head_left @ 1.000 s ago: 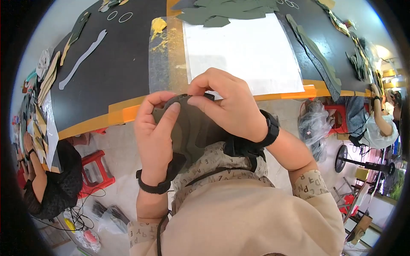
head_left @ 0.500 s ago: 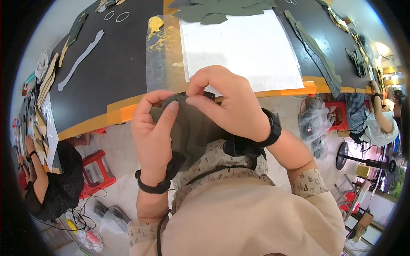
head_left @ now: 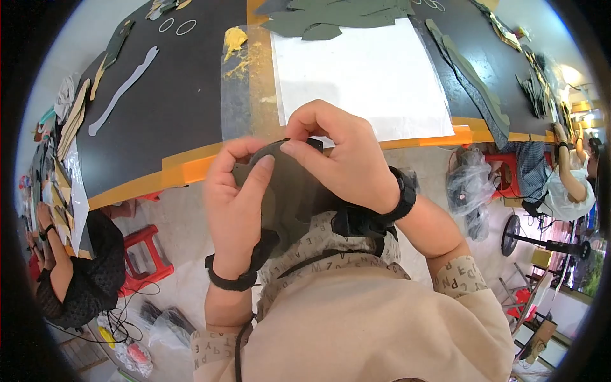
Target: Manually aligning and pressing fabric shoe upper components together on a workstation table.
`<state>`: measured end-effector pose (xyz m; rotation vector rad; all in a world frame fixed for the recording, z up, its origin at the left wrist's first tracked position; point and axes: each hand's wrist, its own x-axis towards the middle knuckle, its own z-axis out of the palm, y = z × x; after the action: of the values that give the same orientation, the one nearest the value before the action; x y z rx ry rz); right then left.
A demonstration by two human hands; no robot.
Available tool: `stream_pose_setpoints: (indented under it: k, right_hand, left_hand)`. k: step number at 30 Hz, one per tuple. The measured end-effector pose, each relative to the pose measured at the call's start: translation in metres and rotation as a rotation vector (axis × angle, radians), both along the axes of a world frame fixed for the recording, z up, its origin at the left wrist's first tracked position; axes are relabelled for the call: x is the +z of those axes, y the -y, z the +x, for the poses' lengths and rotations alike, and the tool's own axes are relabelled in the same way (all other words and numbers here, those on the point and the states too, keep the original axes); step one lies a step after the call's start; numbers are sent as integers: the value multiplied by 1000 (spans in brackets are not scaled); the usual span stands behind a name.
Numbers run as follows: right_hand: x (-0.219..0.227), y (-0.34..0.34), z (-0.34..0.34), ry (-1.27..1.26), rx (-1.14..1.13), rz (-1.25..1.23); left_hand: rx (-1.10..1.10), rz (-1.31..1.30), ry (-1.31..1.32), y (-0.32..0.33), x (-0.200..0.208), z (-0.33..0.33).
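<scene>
With 12 o'clock straight ahead of the seated worker, a dark olive piece (head_left: 287, 197) is held up over the lap, its top at the table's near edge. The left hand (head_left: 238, 191) grips it from the 9 o'clock side, thumb flat on the near face and the other fingers bent behind, mostly out of my sight. The right hand (head_left: 344, 156) reaches in from 3 o'clock, curled nearly closed, thumb and forefinger pinching the top rim; the 2 thumb tips sit close together. Those fingers cover much of that rim, and I can't tell how many layers are there.

Ahead on the black table (head_left: 178, 102), a white sheet (head_left: 363, 83) spreads at 1 o'clock, with a heap of green cut pieces (head_left: 337, 19) overlapping its far end. Yellow paste (head_left: 235, 39) sits at 11 o'clock, 2 pale rings (head_left: 186, 27) beyond it to the left. A grey strip (head_left: 124, 92) lies at 10 o'clock, long green pieces (head_left: 474, 79) at 2. Off the table, a clear plastic bag (head_left: 468, 181) is at 3 o'clock and a red stool (head_left: 146, 261) at 8, beside a co-worker in black (head_left: 95, 267).
</scene>
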<state>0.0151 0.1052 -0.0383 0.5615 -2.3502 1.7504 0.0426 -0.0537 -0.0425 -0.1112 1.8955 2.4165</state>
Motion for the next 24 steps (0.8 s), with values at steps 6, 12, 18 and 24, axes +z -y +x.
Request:
stream_pose_setpoints:
  k: [6,12,18,24]
  right_hand:
    - [-2,0,1,83,-1,-45]
    - [-2,1,-1,167,-8,-58]
    - [-4,0,-5,285,-3,-97]
    - [-7,-2,-5,312,38,-156]
  left_hand:
    - [-12,27,31,-1,1,0]
    - [-16,70,96,0,-2,-3]
    - [-15,163,153,2,-9,-11]
    - [-25,235,213,6,-10,-14]
